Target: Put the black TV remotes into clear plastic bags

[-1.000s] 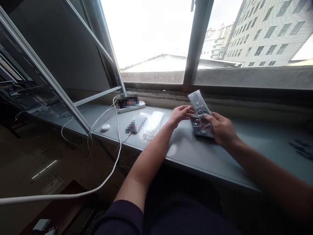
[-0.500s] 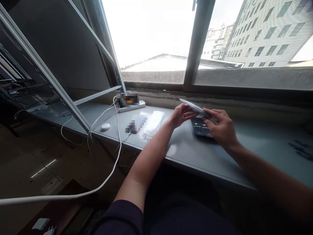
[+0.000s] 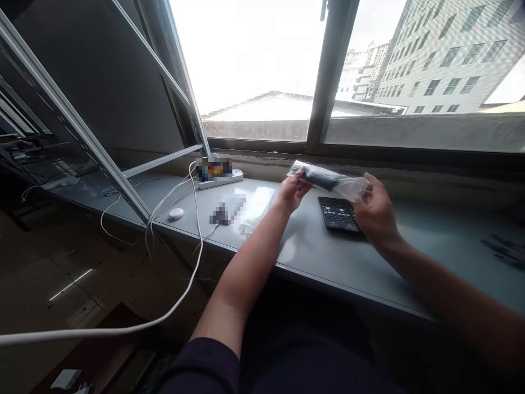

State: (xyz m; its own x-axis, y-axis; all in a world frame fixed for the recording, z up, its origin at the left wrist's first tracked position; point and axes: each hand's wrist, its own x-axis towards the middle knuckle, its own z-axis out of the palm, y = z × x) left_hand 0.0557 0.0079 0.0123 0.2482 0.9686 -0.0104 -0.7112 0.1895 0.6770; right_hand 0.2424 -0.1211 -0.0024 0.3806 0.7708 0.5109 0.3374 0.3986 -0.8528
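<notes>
A clear plastic bag (image 3: 348, 187) with a dark, long item inside is stretched between my hands above the bench. The item looks like a remote control, though the plastic blurs it. My left hand (image 3: 292, 191) grips the bag's left end. At the other end, my right hand (image 3: 374, 208) pinches the loose plastic between thumb and fingers. Beneath the bag, black remote controls (image 3: 337, 213) lie side by side on the grey bench (image 3: 303, 241), partly hidden by my right hand. Flat clear plastic bags (image 3: 257, 210) rest left of my left forearm.
A white power strip (image 3: 221, 179) stands by the window wall, with white cables (image 3: 199, 219) hanging over the bench edge. A round white device (image 3: 176, 213) lies near a metal frame (image 3: 135, 200). Dark gloves or cloth (image 3: 504, 249) lie at far right.
The bag has turned from nearly edge-on to broadside, showing the dark item inside. My right hand has shifted slightly right to the bag's loose end, and more of the remotes shows.
</notes>
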